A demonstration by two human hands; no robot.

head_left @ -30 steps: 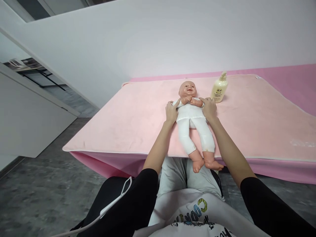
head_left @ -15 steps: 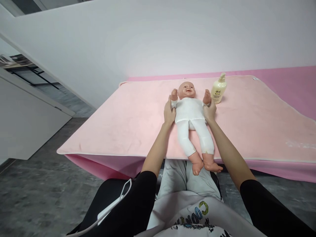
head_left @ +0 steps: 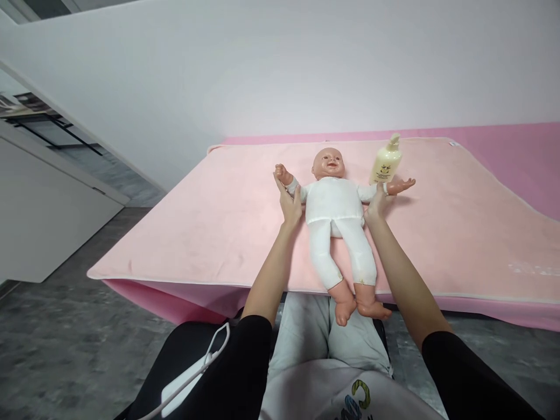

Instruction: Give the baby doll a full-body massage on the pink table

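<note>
A baby doll with a white cloth body lies on its back on a light pink blanket. Its head points away from me, and its feet hang over the near edge. My left hand is closed around the doll's arm on the left, near the wrist. On the other side my right hand grips the other arm, also by the wrist. Both doll arms are spread out sideways. Just behind my right hand stands a pale yellow pump bottle.
A darker pink cover shows beneath the blanket and along the back. Behind the table rises a white wall. A white device with a cable lies by my left elbow, on something black.
Both hands have moved outward and slightly down, bringing the doll's arms from raised beside its head to stretched out sideways. The bottle stands in the same place.
</note>
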